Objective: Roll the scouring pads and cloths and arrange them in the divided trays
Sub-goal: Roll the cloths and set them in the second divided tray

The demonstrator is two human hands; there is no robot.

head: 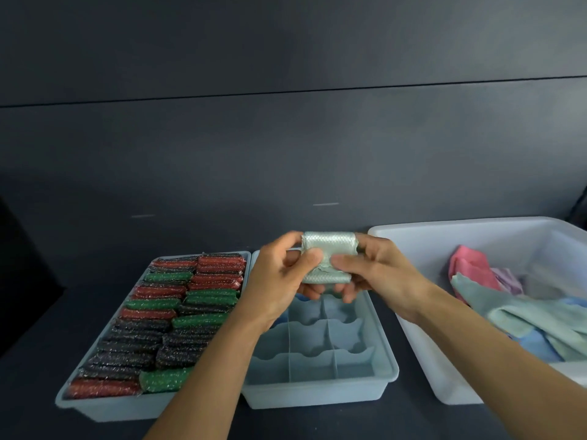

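Observation:
Both hands hold a pale green cloth (pixel 327 246), partly rolled, above the far end of the middle divided tray (pixel 386 350). My left hand (pixel 279 281) grips its left side with the thumb on the front. My right hand (pixel 378 274) grips its right side, thumb pressing the loose edge. The middle tray's near compartments are bare; a bit of blue shows under my left wrist. The left tray (pixel 95 404) is packed with rolled scouring pads (pixel 165 325) in red, green and black.
A large white tub (pixel 422 360) at the right holds loose cloths (pixel 514 300) in pink, green, blue and lilac. All three containers sit on a dark counter (pixel 38 328) against a dark wall.

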